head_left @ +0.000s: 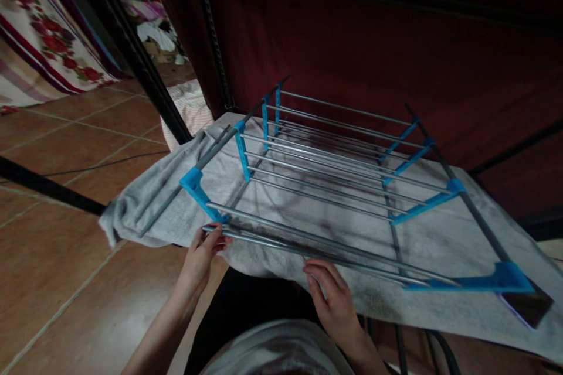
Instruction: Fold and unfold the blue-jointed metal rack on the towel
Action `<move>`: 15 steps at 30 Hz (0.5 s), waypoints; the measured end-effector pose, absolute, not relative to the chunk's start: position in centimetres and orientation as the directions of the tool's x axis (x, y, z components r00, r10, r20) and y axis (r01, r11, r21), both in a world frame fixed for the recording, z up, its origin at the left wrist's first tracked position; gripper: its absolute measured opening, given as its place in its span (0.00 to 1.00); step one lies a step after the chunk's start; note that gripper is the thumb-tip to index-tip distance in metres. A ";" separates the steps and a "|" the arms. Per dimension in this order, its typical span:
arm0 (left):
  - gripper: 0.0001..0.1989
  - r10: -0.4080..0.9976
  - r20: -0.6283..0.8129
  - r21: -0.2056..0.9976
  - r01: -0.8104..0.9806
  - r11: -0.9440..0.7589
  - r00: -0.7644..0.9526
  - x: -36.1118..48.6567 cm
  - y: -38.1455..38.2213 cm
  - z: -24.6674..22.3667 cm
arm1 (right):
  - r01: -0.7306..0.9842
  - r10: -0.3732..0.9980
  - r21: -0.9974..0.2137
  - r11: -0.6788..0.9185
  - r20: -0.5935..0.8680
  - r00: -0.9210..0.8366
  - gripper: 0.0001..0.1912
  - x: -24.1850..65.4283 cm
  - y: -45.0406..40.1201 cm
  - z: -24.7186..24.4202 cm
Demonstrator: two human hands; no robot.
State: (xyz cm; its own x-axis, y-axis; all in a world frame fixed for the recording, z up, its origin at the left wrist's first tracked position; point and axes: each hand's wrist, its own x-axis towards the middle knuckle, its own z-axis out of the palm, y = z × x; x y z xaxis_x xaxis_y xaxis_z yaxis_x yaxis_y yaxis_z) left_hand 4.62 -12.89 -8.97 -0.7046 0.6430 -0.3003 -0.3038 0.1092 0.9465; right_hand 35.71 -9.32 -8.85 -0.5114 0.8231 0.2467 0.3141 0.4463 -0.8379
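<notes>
Fitting the rod [264, 241], I reckon, nearside of the rack [325, 182]: left fingers [214, 234] pinch it, right fingers [324, 268] loosely parted; alignment next.

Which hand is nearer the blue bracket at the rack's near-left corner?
Left. The left hand is close beside the blue bracket, holding metal rods; the right hand is farther off, to the right, near the rods' middle.

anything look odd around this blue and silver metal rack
Yes: the thin silver rod in the left hand has its left end jutting past the blue plastic bracket, and a grey metal tube lying farther left on the grey cloth looks unattached.
</notes>
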 end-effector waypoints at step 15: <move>0.25 0.542 -0.134 0.991 -0.125 0.053 -0.830 2.7 -13.2 -10.8 | 0.643 0.681 -0.223 0.733 0.237 -0.693 0.28 33.7 -6.0 -9.3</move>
